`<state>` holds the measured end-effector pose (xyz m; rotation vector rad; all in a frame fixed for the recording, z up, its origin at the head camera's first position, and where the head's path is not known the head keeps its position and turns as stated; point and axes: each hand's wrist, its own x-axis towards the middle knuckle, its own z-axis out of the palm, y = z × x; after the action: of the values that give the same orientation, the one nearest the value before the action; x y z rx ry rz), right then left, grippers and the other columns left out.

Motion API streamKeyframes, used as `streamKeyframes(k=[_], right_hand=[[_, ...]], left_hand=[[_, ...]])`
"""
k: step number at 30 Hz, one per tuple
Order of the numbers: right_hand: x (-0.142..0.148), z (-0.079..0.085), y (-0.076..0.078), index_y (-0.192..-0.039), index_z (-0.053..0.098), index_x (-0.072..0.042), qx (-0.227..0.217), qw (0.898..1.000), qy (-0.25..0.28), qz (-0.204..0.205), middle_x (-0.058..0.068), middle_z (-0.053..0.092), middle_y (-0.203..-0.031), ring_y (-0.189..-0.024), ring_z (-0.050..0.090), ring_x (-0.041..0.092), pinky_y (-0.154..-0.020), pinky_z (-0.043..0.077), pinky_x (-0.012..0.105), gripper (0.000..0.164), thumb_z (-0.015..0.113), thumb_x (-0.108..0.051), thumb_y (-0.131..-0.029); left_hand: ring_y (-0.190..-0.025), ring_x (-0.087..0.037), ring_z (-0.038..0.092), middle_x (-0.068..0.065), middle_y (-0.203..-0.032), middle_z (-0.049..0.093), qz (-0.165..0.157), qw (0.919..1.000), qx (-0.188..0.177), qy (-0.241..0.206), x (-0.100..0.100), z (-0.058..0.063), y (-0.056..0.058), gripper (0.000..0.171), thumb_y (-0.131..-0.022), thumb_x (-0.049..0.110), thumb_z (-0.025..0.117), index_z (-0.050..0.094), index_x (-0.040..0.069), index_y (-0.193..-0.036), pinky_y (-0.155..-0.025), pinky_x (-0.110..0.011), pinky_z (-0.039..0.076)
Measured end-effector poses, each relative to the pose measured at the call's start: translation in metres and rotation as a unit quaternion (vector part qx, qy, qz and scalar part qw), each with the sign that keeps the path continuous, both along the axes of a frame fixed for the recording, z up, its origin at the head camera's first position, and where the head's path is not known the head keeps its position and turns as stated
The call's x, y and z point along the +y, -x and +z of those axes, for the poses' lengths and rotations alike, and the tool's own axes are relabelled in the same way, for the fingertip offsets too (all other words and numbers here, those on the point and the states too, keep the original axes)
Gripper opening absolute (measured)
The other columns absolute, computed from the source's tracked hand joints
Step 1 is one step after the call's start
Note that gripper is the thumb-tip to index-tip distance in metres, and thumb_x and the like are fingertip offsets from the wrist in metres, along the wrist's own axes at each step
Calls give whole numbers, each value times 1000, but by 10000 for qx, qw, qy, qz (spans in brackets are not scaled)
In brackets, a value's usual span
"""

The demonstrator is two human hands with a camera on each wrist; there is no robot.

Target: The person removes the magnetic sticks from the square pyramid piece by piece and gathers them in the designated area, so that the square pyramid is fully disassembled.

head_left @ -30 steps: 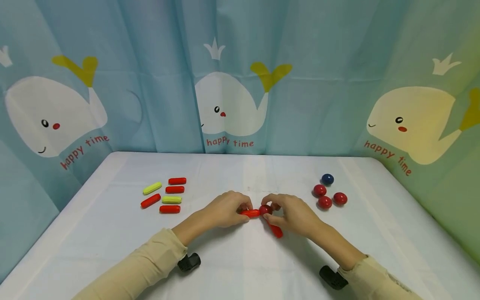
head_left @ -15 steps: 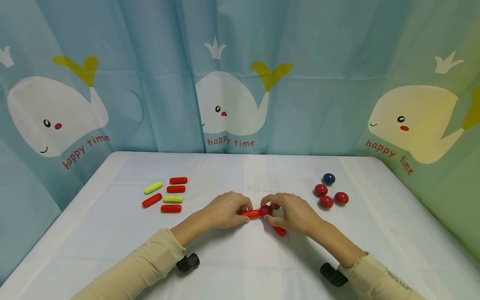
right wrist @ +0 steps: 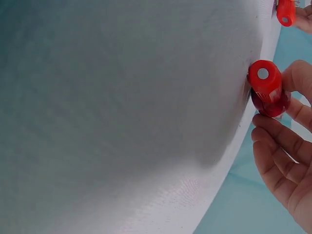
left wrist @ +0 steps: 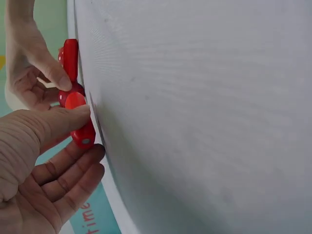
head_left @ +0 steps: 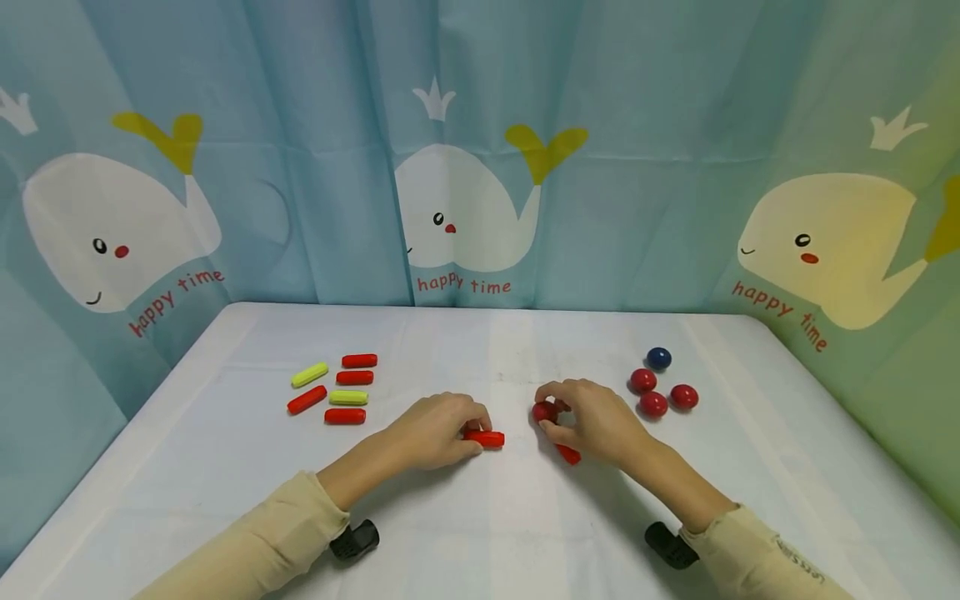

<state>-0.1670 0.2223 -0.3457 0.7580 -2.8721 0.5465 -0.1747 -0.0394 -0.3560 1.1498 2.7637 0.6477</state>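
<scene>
My left hand pinches a short red magnetic rod between thumb and fingers, low over the white table; a grey disc shows on its end in the left wrist view. To its right, my right hand grips a shiny dark red ball with thumb and fingertips. A second red magnetic rod extends from that ball toward the person, partly hidden by the hand. In the right wrist view this rod sits against the ball. A gap separates the left hand's rod from the ball.
Left on the table lie several loose rods, red and yellow-green. On the right sit several red balls and a dark blue ball. A whale-print curtain hangs behind the table.
The left hand has drawn its rod left and slightly nearer, away from the ball it met end-on. The right hand has shifted the ball slightly right and away, its rod along with it.
</scene>
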Motion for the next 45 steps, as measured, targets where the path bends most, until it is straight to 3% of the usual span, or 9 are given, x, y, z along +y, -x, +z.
streamKeyframes(k=[6, 16, 27, 33, 37, 45], right_hand=[[0, -1, -1, -108, 74, -12, 23, 10000, -35, -88, -3, 70, -89, -83, 64, 18, -70, 54, 32, 26, 82, -14, -83], [2, 0, 0, -108, 73, -11, 63, 10000, 10, 29, -3, 70, -90, -83, 65, 18, -70, 54, 33, 25, 81, -13, -84], [5, 1, 4, -109, 73, -11, -46, 9999, 27, 101, -1, 70, -89, -82, 63, 18, -69, 52, 33, 26, 80, -15, -85], [5, 2, 4, -110, 73, -12, -97, 9999, 32, 101, -1, 70, -90, -83, 63, 18, -70, 52, 33, 26, 80, -15, -85], [5, 2, 5, -110, 73, -12, -118, 9999, 28, 109, -2, 69, -89, -81, 61, 17, -68, 51, 31, 26, 80, -15, -85], [5, 2, 6, -111, 72, -12, -261, 9996, 42, 78, -1, 69, -89, -80, 60, 17, -67, 50, 30, 27, 80, -14, -85]], left_hand=[[-83, -12, 57, 4, -91, 67, 77, 9999, -77, -105, -8, -1, -4, 17, -89, 16, 79, 74, 13, -105, -77, -30, 51], [-86, -15, 62, 6, -93, 69, 508, 9973, -175, -508, -35, 9, -16, 18, -89, 15, 79, 75, 15, -106, -78, -32, 52], [-85, -8, 63, 14, -89, 68, 1394, 9874, -84, -743, -94, 12, -25, 17, -86, 18, 82, 74, 21, -101, -77, -31, 53], [-82, -10, 66, 7, -92, 73, 1802, 9794, 140, -900, -127, 18, -27, 19, -85, 14, 83, 75, 17, -102, -78, -36, 56], [-80, -14, 66, 2, -92, 73, 2090, 9747, 225, -758, -150, 19, -27, 24, -83, 12, 85, 76, 10, -106, -75, -37, 57], [-79, -17, 63, 0, -91, 71, 2561, 9659, 79, -361, -184, 10, -28, 24, -83, 14, 84, 74, 8, -104, -66, -33, 53]])
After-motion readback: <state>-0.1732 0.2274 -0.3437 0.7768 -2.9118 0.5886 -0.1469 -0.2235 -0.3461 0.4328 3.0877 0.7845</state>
